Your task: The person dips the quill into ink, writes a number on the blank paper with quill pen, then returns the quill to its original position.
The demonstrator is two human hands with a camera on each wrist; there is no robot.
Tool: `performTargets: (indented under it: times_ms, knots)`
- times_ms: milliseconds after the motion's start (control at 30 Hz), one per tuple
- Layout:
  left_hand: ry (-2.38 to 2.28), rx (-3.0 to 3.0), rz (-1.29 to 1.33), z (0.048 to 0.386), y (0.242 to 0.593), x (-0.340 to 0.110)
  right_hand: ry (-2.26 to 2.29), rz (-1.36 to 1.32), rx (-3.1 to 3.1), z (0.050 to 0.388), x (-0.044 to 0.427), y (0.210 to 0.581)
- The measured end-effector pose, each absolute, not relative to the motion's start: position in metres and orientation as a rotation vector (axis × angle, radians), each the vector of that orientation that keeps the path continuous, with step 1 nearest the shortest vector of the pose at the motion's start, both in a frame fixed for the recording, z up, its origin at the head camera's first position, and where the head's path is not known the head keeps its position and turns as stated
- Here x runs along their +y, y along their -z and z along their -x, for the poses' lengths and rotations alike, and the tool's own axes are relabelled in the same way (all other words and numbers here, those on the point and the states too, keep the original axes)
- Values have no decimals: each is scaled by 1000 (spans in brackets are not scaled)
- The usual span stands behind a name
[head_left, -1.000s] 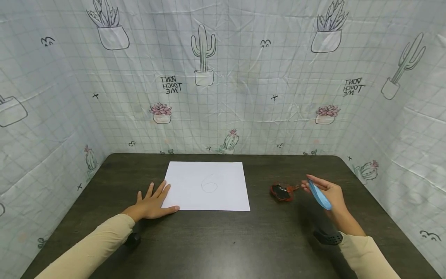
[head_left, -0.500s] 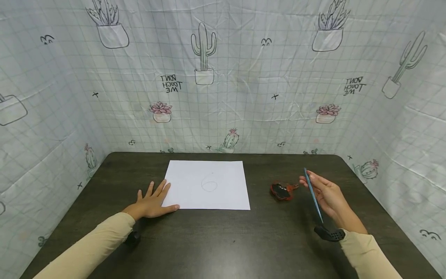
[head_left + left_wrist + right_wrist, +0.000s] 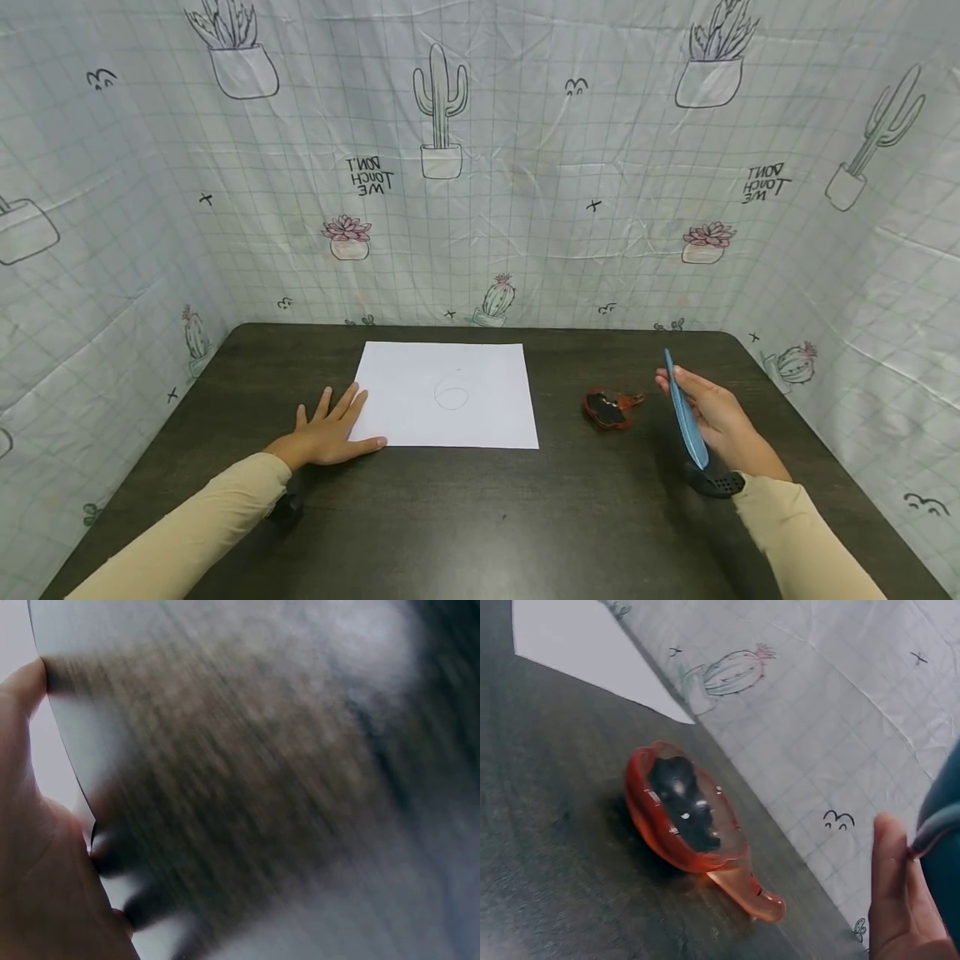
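A sheet of white paper lies on the dark table with a thin, 6-like pencil-grey mark on it. My left hand rests with spread fingers on the sheet's near left corner. In my right hand, raised at the right, a slim flat blue thing with a rounded lower end is held between thumb and fingers; its kind is unclear. Only part of its teal side shows in the right wrist view. Left of that hand lies a translucent orange hand mirror-like thing with a dark middle and short handle.
The dark table has a back edge close to a hanging white cloth printed with cacti. Cloth also hangs along both sides. A black band circles the right wrist.
The right hand has turned the flat blue thing: its face, then its thin edge, and now its side at a slant faces the head camera. The left hand stays on the paper.
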State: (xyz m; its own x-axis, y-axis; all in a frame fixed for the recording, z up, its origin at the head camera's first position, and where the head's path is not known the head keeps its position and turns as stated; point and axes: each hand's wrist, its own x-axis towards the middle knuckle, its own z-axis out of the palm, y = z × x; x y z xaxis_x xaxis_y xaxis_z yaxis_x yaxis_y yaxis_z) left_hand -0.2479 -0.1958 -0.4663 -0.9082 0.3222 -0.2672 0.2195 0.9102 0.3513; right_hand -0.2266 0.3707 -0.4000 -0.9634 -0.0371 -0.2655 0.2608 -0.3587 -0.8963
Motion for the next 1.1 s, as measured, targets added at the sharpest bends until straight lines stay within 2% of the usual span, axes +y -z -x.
performTargets:
  times_ms: [267,400,667,933,1100]
  knots:
    - [-482,2735,-412,240,451,-192,2572,-508,1413,233,379,400]
    - [-467,2748,-403,244,460,-193,2445,-568,1554,237,381,407]
    - [-461,2765,-397,250,471,-197,2013,-378,2045,239,381,429]
    - [-457,2747,-396,243,459,-194,1401,-269,2632,234,374,437]
    - [-504,2733,-409,238,450,-190,1264,-242,2725,233,372,438]
